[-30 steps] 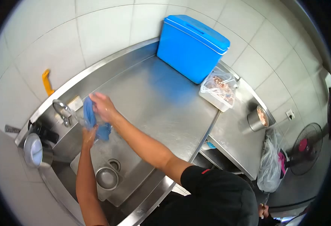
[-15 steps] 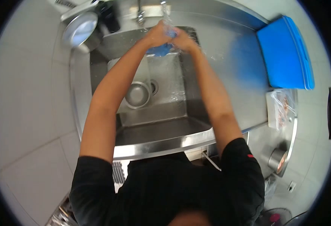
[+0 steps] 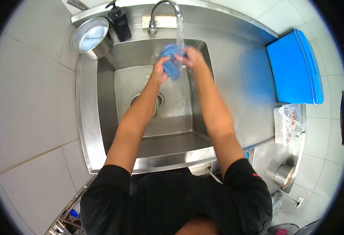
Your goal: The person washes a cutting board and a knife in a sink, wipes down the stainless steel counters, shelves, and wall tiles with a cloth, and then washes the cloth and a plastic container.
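Note:
A wet, crumpled blue cloth is held over the far part of the steel sink. My left hand grips it from the left side, thumb on top. At its right edge, my right hand has its fingers curled against the cloth, slightly blurred. Water runs from the curved faucet onto the cloth and right fingers. Below, my left forearm mostly covers a round metal bowl near the drain.
A black pump bottle and a metal pot stand at the sink's back left corner. On the right counter sit a blue lidded box and a white container with a plastic bag. Farther down is a small pot.
Both hands have come nearer to me with the blue cloth, out from close under the faucet. The cloth now shows more fully, and my left forearm covers most of the bowl.

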{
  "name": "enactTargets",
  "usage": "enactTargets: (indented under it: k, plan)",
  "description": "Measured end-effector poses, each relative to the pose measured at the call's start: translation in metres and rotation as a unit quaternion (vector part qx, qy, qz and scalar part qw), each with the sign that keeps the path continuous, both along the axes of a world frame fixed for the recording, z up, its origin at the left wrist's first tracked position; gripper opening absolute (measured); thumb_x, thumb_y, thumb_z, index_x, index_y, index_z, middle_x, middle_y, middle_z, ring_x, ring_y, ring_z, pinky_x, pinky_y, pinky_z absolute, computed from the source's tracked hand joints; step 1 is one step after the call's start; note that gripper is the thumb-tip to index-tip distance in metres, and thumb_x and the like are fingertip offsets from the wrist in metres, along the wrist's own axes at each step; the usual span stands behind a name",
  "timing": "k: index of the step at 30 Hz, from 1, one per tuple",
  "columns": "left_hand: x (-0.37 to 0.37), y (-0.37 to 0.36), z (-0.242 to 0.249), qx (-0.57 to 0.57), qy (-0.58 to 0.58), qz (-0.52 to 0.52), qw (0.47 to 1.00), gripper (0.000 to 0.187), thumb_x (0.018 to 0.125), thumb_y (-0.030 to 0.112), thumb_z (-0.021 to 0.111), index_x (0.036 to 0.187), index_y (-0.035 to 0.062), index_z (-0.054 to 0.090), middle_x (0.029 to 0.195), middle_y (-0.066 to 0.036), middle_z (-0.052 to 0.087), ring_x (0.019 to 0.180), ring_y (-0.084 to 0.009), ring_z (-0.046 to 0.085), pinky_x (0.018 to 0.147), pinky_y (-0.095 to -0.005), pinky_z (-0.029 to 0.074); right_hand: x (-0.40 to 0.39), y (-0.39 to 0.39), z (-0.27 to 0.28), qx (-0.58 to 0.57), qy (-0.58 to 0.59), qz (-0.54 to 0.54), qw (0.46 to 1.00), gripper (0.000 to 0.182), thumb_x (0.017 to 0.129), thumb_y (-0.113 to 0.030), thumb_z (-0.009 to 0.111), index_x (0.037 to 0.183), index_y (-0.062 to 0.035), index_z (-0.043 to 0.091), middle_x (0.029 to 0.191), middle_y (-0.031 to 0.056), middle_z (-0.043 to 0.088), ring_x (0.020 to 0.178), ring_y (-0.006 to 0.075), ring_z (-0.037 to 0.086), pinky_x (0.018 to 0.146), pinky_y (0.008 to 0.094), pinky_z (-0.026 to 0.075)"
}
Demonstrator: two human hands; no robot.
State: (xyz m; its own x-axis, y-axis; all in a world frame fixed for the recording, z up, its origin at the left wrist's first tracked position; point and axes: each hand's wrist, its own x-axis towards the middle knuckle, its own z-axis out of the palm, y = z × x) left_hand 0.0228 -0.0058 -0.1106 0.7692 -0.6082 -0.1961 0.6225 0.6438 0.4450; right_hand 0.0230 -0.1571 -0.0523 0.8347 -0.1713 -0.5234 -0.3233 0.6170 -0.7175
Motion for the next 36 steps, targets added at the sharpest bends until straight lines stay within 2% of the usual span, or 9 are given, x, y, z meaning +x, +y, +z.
enactTargets:
  k: [7, 10, 13, 16, 20, 26, 27, 29, 36]
  plan:
    - [0.016, -0.007, 0.004, 0.037, 0.040, -0.078, 0.995, 0.025, 0.079, 0.021, 0.056, 0.096, 0.0029, 0.059, 0.090, -0.010, 0.064, 0.079, -0.0239, 0.063, 0.075, -0.0382, 0.052, -0.099, 0.045, -0.057, 0.018, 0.019, -0.066, 0.997, 0.056, 0.088, -0.047, 0.052, 0.113, 0.0029, 0.047, 0.107, 0.0173, 0.050, 0.099, 0.0305, 0.053, 0.083, 0.0427, 0.048]
    - [0.017, -0.016, 0.002, 0.231, 0.024, -0.134, 0.963, 0.028, 0.079, 0.023, 0.057, 0.096, 0.0019, 0.060, 0.088, -0.011, 0.064, 0.077, -0.0226, 0.063, 0.070, -0.0364, 0.053, -0.090, 0.053, -0.071, 0.270, 0.154, -0.051, 0.949, 0.078, 0.083, -0.070, 0.027, 0.122, -0.0049, 0.045, 0.105, 0.0170, 0.055, 0.106, 0.0350, 0.050, 0.095, 0.0487, 0.039]
    - [0.006, -0.021, 0.008, 0.525, -0.171, -0.163, 0.818, 0.032, 0.078, 0.025, 0.058, 0.100, 0.0014, 0.061, 0.087, -0.012, 0.063, 0.077, -0.0211, 0.062, 0.068, -0.0365, 0.052, -0.070, 0.050, -0.072, 0.285, -0.063, -0.030, 0.956, 0.089, 0.081, -0.074, 0.022, 0.126, -0.0002, 0.041, 0.117, 0.0184, 0.053, 0.108, 0.0323, 0.052, 0.094, 0.0490, 0.040]
    - [0.013, -0.021, -0.024, 0.587, -0.288, -0.177, 0.736, 0.056, 0.076, 0.041, 0.060, 0.103, -0.0089, 0.059, 0.102, -0.020, 0.062, 0.083, -0.0285, 0.061, 0.074, -0.0401, 0.048, -0.063, 0.048, -0.066, 0.243, 0.022, -0.017, 0.970, 0.079, 0.082, -0.072, 0.028, 0.123, -0.0073, 0.047, 0.119, 0.0132, 0.055, 0.106, 0.0290, 0.054, 0.091, 0.0477, 0.043]
    - [0.022, -0.020, -0.027, 0.489, -0.230, -0.189, 0.820, 0.057, 0.081, 0.045, 0.052, 0.101, -0.0079, 0.060, 0.106, -0.023, 0.061, 0.087, -0.0318, 0.061, 0.079, -0.0410, 0.046, -0.066, 0.055, -0.061, 0.166, 0.020, 0.030, 0.985, 0.063, 0.083, -0.065, 0.042, 0.114, -0.0104, 0.054, 0.108, 0.0082, 0.061, 0.092, 0.0236, 0.059, 0.080, 0.0414, 0.048]
    - [0.080, 0.006, -0.013, 0.654, -0.643, -0.155, 0.367, 0.042, 0.085, 0.033, 0.045, 0.103, 0.0000, 0.061, 0.089, -0.024, 0.062, 0.085, -0.0397, 0.060, 0.080, -0.0437, 0.046, -0.053, 0.041, -0.107, 0.226, -0.103, 0.093, 0.964, 0.028, 0.083, -0.034, 0.065, 0.101, -0.0128, 0.059, 0.091, 0.0021, 0.064, 0.079, 0.0180, 0.061, 0.070, 0.0346, 0.049]
    - [0.062, 0.015, 0.035, 0.646, -0.489, 0.016, 0.586, 0.036, 0.083, 0.025, 0.050, 0.107, 0.0004, 0.059, 0.094, -0.023, 0.061, 0.083, -0.0419, 0.059, 0.081, -0.0431, 0.046, -0.059, 0.045, -0.104, 0.229, -0.101, 0.084, 0.965, 0.028, 0.083, -0.034, 0.065, 0.101, -0.0128, 0.059, 0.091, 0.0021, 0.064, 0.079, 0.0180, 0.061, 0.070, 0.0346, 0.049]
    - [0.061, 0.019, 0.076, 0.576, -0.561, 0.270, 0.529, 0.041, 0.081, 0.020, 0.053, 0.117, 0.0014, 0.053, 0.107, -0.023, 0.057, 0.082, -0.0398, 0.059, 0.081, -0.0409, 0.047, -0.071, 0.052, -0.084, 0.184, -0.033, -0.054, 0.981, 0.022, 0.080, -0.021, 0.068, 0.098, -0.0129, 0.058, 0.090, 0.0025, 0.063, 0.080, 0.0184, 0.060, 0.071, 0.0359, 0.048]
    - [0.072, 0.005, 0.131, 0.593, -0.527, 0.105, 0.599, 0.053, 0.081, 0.022, 0.053, 0.128, -0.0007, 0.043, 0.124, -0.026, 0.048, 0.093, -0.0352, 0.060, 0.083, -0.0379, 0.046, -0.123, 0.056, -0.099, 0.295, 0.002, -0.150, 0.944, 0.029, 0.075, -0.005, 0.068, 0.100, -0.0097, 0.055, 0.095, 0.0086, 0.060, 0.086, 0.0241, 0.059, 0.073, 0.0398, 0.049]
